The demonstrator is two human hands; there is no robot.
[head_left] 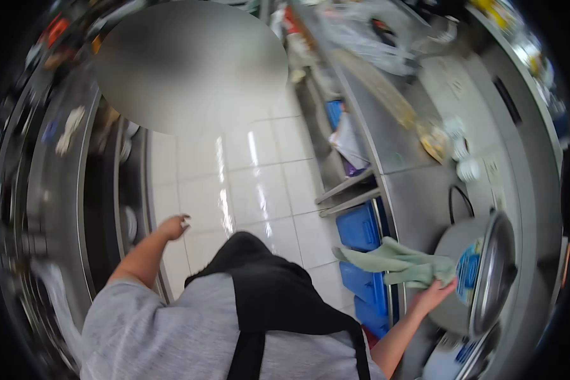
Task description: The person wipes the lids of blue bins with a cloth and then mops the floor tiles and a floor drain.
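My right hand (434, 297) is closed on a pale green cloth (402, 263), which hangs out to the left over the counter's edge. Just beyond that hand, a large pot (456, 247) with a metal lid (499, 272) and a blue label (468, 271) stands on the steel counter (415, 202). On the other side, my left hand (174, 227) hangs over the tiled floor beside the left shelving. Its fingers are loosely bent and apart, with nothing seen in them.
Blue bins (359, 228) sit under the right counter. A plastic bag (373, 31), a long wrapped package (380, 88) and white cups (467, 169) lie farther along it. At left, a steel counter (63, 171) runs alongside the tiled aisle (259, 190). A blurred patch hides the aisle's far end.
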